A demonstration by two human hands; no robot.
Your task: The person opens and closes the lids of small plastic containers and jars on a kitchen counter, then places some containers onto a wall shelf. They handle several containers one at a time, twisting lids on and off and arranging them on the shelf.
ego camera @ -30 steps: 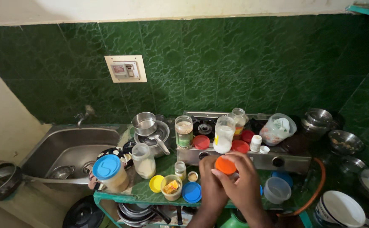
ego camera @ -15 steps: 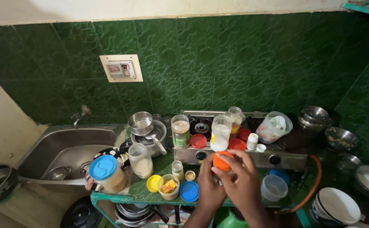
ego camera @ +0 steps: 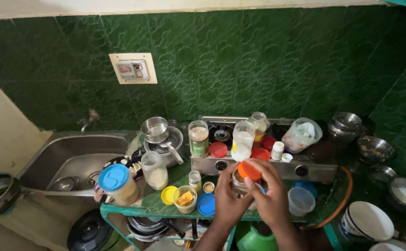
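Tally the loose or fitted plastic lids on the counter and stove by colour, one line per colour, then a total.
Orange lid, in the right hand, over the jar held by the left hand: 1
Red lids: 3
Blue lids: 3
Yellow lid: 1
Small white cap: 1
Total: 9

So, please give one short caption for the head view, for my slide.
Both hands at a cluttered counter: left hand holds a jar, right hand holds its orange lid.
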